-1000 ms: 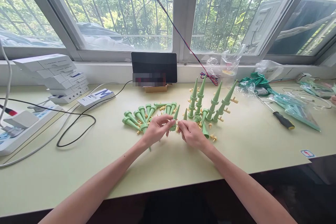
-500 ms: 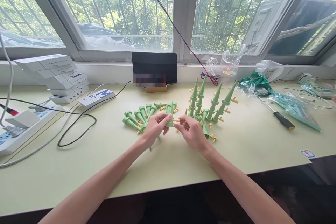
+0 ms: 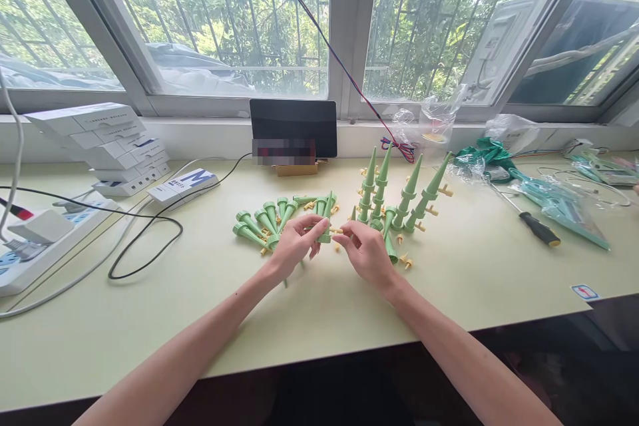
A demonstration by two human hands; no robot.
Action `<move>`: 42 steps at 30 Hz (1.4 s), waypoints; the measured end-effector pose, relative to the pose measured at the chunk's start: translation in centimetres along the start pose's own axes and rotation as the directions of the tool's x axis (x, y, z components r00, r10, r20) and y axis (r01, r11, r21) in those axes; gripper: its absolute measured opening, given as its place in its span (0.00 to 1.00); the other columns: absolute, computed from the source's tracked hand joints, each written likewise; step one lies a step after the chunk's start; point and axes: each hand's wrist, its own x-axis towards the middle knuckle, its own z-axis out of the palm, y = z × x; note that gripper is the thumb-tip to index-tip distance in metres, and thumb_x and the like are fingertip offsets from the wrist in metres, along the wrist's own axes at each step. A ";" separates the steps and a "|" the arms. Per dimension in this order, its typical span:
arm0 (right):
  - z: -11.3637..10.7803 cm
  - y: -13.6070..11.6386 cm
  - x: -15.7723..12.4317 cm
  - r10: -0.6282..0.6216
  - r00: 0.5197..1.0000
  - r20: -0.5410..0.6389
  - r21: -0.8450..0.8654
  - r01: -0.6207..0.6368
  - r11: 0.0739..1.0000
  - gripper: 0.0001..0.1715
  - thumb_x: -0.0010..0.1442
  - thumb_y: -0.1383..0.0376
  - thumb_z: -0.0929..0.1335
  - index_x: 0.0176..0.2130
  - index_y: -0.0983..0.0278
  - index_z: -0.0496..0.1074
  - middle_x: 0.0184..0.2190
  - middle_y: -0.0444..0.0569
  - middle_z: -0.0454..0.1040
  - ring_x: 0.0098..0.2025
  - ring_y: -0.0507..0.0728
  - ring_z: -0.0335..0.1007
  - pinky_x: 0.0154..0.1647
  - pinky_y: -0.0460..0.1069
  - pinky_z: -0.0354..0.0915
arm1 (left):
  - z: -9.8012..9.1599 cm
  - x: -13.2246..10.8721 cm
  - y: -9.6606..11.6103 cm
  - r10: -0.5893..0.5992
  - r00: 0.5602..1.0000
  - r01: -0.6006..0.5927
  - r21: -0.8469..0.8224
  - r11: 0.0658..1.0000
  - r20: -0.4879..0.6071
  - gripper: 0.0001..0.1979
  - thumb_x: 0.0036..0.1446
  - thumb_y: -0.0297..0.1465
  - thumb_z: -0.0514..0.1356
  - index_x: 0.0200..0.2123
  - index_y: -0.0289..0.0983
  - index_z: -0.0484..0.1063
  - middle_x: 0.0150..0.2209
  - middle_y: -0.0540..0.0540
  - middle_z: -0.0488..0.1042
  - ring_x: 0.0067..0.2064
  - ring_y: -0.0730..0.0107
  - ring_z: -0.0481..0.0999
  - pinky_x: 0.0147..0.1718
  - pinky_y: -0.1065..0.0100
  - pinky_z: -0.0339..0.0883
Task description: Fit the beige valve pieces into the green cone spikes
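One valve, mostly hidden a second ago, now juts toward 3 o'clock from the spike our left hand grips, seemingly seated, our right hand pinching its end.

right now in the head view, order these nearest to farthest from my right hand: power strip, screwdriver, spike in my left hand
1. Spike: in your left hand, just left of your right hand.
2. Screwdriver: lying off to the right.
3. Power strip: at the far left.
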 end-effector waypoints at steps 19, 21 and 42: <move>-0.4 -0.8 0.2 0.192 0.981 0.042 0.114 -0.195 0.974 0.30 0.68 0.51 0.60 0.20 0.62 0.62 0.13 0.42 0.60 0.18 0.51 0.56 0.23 0.47 0.53 | 0.6 -0.4 -0.6 0.130 0.991 -0.132 0.095 0.987 0.024 0.17 0.56 0.44 0.64 0.34 0.34 0.74 0.29 0.48 0.69 0.22 0.78 0.67 0.16 0.74 0.63; -0.5 -1.0 0.3 0.247 0.965 0.083 0.160 -0.258 0.953 0.30 0.67 0.51 0.60 0.19 0.62 0.63 0.11 0.41 0.59 0.15 0.50 0.55 0.22 0.47 0.55 | 0.5 -0.3 -0.9 0.170 0.985 -0.173 0.098 0.980 0.037 0.17 0.57 0.43 0.64 0.35 0.34 0.76 0.31 0.47 0.68 0.23 0.78 0.67 0.16 0.74 0.65; -0.2 -0.7 0.2 0.144 0.988 0.057 0.106 -0.150 0.983 0.18 0.67 0.55 0.64 0.48 0.64 0.73 0.32 0.50 0.78 0.23 0.53 0.68 0.26 0.48 0.64 | 0.0 0.0 0.0 0.033 0.998 -0.031 0.048 0.998 -0.046 0.17 0.56 0.45 0.63 0.31 0.35 0.74 0.23 0.50 0.69 0.19 0.76 0.66 0.18 0.72 0.60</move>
